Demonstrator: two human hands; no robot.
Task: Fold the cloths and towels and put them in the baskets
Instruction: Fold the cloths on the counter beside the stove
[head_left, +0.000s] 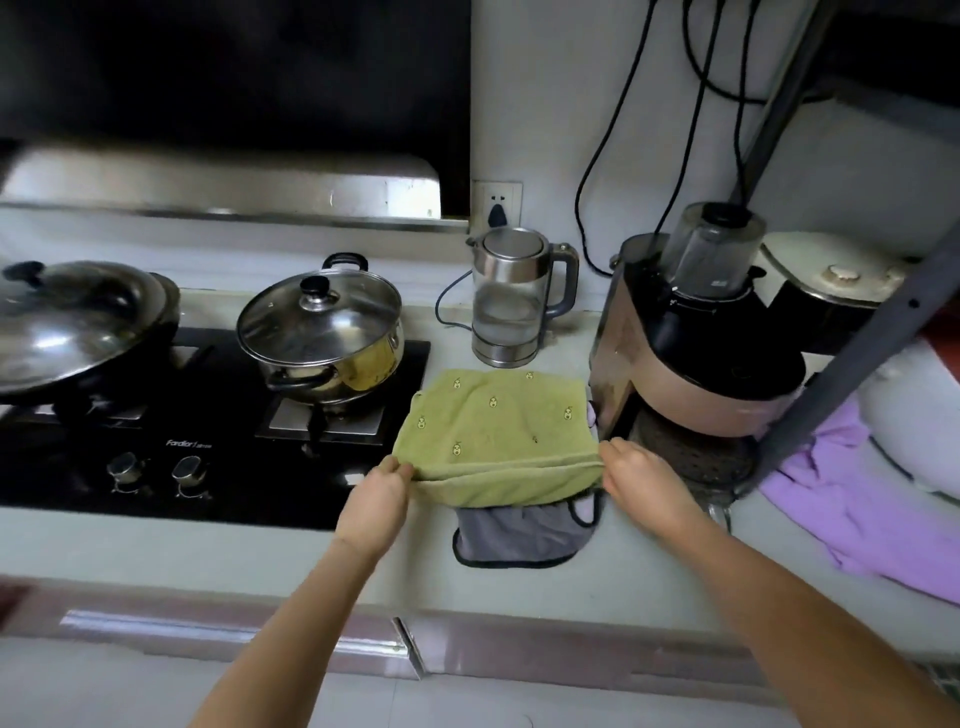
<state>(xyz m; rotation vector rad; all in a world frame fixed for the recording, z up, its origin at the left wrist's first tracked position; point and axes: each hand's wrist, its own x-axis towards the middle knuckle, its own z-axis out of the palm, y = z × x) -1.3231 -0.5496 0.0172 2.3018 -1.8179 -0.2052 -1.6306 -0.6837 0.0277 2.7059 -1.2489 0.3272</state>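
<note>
The towel (493, 421) was olive green, dotted with small yellow cartoon faces. At its 6 o'clock lay a grey cloth (519, 532) edged in black piping. At 3 o'clock a lilac cloth (852, 499) was bunched. The hob (208, 431) at 9 o'clock was glossy black. At 10 o'clock stood a steel pot (332, 332) with a brassy yellow sheen. The blender base (701, 395) was dusty pink.
</note>
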